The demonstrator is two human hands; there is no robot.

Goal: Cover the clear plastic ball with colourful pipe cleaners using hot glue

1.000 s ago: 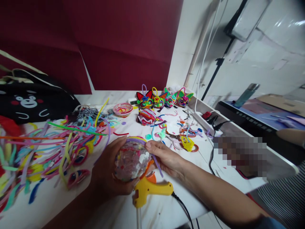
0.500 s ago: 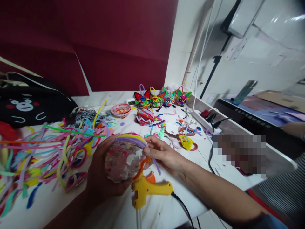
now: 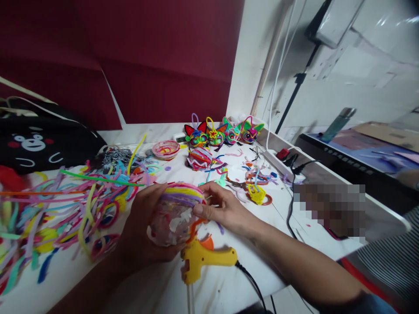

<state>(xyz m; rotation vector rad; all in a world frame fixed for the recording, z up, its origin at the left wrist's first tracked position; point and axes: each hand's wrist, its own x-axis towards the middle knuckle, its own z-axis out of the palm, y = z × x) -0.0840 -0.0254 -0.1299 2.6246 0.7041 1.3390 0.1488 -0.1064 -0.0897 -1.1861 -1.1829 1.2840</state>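
Note:
My left hand (image 3: 140, 235) cups a rounded form (image 3: 172, 220) covered in clear tape and white scraps, held above the white table (image 3: 229, 283). Bands of yellow, pink and purple pipe cleaner (image 3: 183, 193) wrap its top. My right hand (image 3: 221, 209) pinches the pipe cleaner against the form's right side, fingers closed on it. An orange pipe cleaner end curls under the form. A yellow glue gun (image 3: 204, 259) lies on the table just below both hands, its black cord running off the front edge.
A heap of loose coloured pipe cleaners (image 3: 65, 209) covers the left of the table. Several finished cat-like heads (image 3: 224, 133) stand at the back, a small bowl (image 3: 167, 149) beside them. A black bear bag (image 3: 42, 144) sits far left. A power strip (image 3: 284, 163) lies right.
The form has been turned so its wrapped top shows more, and my right hand has shifted up along its side, pressing the pipe cleaner down. The glue gun has not moved.

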